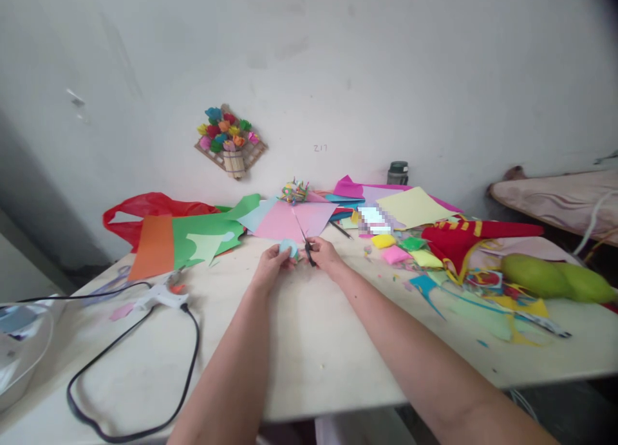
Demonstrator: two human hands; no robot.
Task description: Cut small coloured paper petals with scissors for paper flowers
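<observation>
Between the fingers of my left hand (273, 263) is a small piece of light blue paper (288, 246). My right hand (324, 255) grips a pair of scissors (308, 252) by its black handles, the thin blades pointing up and away from me. The scissors are just right of the blue paper; whether they touch it I cannot tell. Beyond both hands lies a sheet of pink paper (290, 221), with a bundle of colourful paper pieces (294, 192) behind it.
A white glue gun (161, 297) with a black cord lies at left, near orange paper (153, 245) and green paper (207, 229). To the right are coloured packets (396, 255), red cloth (451, 242), green fruit (535, 275) and paper scraps. A dark bottle (398, 172) stands by the wall.
</observation>
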